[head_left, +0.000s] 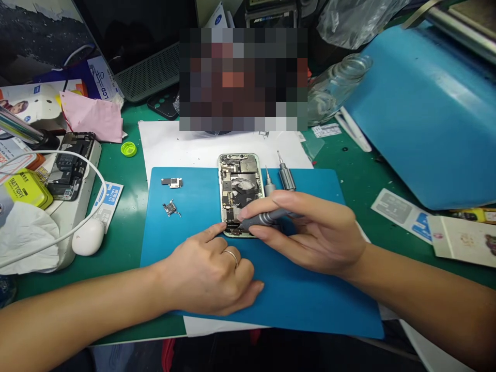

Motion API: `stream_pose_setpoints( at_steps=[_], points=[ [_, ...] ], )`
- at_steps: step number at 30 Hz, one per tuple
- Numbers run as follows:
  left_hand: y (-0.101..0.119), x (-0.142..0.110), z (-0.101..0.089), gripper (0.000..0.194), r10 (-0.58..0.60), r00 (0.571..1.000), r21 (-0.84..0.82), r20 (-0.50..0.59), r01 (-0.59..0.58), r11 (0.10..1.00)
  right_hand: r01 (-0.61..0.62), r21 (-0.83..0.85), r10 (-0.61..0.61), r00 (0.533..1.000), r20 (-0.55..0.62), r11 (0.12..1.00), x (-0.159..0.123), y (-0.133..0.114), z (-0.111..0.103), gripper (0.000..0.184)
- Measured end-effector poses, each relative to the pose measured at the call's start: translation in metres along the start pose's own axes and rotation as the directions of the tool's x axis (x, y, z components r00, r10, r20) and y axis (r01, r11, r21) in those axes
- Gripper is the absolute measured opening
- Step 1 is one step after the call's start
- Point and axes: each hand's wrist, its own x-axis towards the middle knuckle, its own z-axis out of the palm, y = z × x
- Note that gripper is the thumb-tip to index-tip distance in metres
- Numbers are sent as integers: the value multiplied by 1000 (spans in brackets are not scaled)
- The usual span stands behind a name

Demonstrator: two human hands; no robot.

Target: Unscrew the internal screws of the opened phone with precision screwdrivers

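An opened smartphone [242, 181], its circuit boards and battery area exposed, lies on the blue mat [310, 299]. My left hand [213, 274] rests on the mat with its index fingertip against the phone's lower left edge. The other fingers of that hand are curled in, and a ring is on one of them. Between thumb and fingers, my right hand [318, 230] grips a grey screwdriver [265, 219], whose tip points into the phone's lower end. Two more screwdriver pieces, a slim one [268, 182] and a thicker one [286, 175], lie right of the phone.
Two small phone parts, a metal-covered plate [172, 182] and a dark bracket [171, 208], lie left on the mat. A white box bears another opened phone [73, 165]. White cable [98, 173], green cap [128, 149], glass jar [333, 90] and blue sheet [422, 113] surround the mat.
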Motion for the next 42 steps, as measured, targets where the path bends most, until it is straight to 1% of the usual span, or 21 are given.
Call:
stream_pose_setpoints(
  at_steps=[4,12,16,19,22,27,30,32,34,37,42],
  points=[
    [0,0,-1,39,-1,1000,1,19,1,1000,-38,2,38,999,27,999,2,-1,-2,78],
    [1,0,0,39,1,1000,7,25,-1,1000,-29,-26,31,996,81,999,1,0,-5,83],
    [0,0,1,41,2,1000,13,10,-2,1000,-3,-38,6,996,90,999,3,-1,-6,83],
    [0,0,1,40,5,1000,18,4,-5,1000,19,1,-19,992,123,1000,6,-3,-9,81],
    [0,1,1,40,10,1000,19,-1,-10,1000,40,2,-40,987,154,999,10,-4,-11,79],
    [0,0,2,39,29,1000,29,7,-30,999,92,-9,-90,988,126,996,13,-5,-9,74],
    [0,0,2,39,32,999,30,-6,-32,999,104,-56,-98,990,105,993,13,-6,-7,73],
    [0,1,2,40,28,1000,31,-11,-28,999,113,-68,-103,987,125,991,14,-7,-7,75],
    [0,1,1,41,26,1000,28,-15,-25,999,124,-37,-116,980,159,992,16,-8,-8,75],
    [0,2,1,42,23,1000,18,-21,-22,1000,148,-8,-145,974,176,989,18,-9,-9,72],
    [0,2,3,41,10,1000,11,-26,-10,1000,157,-132,-138,980,140,979,18,-10,-7,61]
  ],
)
